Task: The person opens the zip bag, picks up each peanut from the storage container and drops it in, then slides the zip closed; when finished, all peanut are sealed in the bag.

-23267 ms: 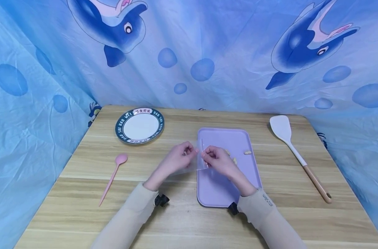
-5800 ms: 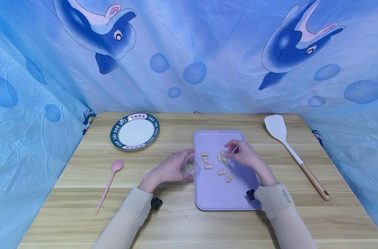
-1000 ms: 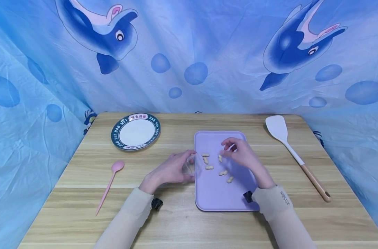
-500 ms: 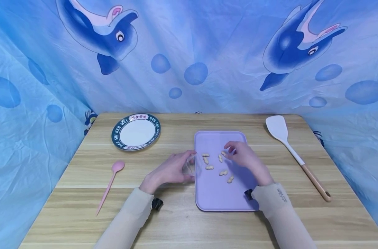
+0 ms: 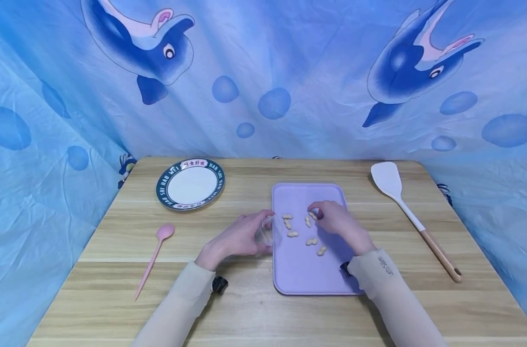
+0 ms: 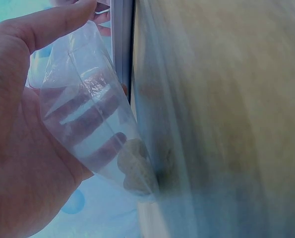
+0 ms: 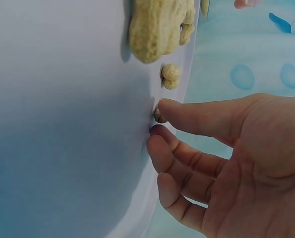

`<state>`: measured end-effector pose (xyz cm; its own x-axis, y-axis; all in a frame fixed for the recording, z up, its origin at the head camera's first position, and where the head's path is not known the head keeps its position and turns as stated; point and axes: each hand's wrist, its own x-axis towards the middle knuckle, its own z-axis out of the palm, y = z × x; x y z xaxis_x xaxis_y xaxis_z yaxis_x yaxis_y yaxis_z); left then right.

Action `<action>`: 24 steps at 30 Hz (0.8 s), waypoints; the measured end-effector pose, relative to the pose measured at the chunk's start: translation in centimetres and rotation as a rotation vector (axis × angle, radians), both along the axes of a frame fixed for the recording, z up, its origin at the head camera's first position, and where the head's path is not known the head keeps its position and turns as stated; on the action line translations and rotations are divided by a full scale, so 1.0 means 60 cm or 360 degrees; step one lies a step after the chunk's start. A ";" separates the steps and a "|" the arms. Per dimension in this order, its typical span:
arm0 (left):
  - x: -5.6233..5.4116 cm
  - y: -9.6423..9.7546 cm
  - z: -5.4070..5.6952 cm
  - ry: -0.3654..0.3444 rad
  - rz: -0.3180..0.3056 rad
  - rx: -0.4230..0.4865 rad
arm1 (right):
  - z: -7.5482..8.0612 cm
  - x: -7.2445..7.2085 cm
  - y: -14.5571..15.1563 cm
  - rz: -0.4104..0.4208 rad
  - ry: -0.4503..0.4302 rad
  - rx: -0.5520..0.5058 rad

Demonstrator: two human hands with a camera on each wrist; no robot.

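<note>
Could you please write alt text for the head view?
A person's left hand holds a clear bag at the edge of a purple tray of peanuts, and the right hand reaches for one. A plate and pink spoon lie left, a white spatula right.

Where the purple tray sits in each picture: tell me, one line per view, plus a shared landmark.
Head: the purple tray lies just right of centre.
Left wrist: it shows as a narrow edge-on strip at the top, left of centre.
Right wrist: it fills most of the left half.
Shared landmark: the blue backdrop.
</note>
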<state>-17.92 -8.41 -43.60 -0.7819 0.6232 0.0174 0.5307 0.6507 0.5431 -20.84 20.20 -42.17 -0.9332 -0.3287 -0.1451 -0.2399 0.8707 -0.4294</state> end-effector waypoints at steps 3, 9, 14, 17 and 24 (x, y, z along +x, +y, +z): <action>0.000 0.000 0.000 -0.0011 -0.0002 0.0000 | 0.000 0.003 -0.002 -0.0018 0.0011 -0.0014; -0.001 0.000 -0.002 -0.0029 -0.0004 -0.0002 | 0.000 0.008 -0.003 -0.0023 0.0058 -0.0035; -0.002 -0.001 -0.002 -0.0013 -0.0008 0.0001 | -0.002 0.005 -0.004 -0.0072 0.0024 -0.0050; -0.001 -0.002 -0.001 -0.0013 -0.0010 0.0009 | 0.003 0.007 -0.005 -0.0092 0.0028 -0.0096; 0.000 -0.002 0.001 -0.0022 -0.0005 0.0013 | 0.018 0.025 -0.010 -0.0039 0.0158 -0.0311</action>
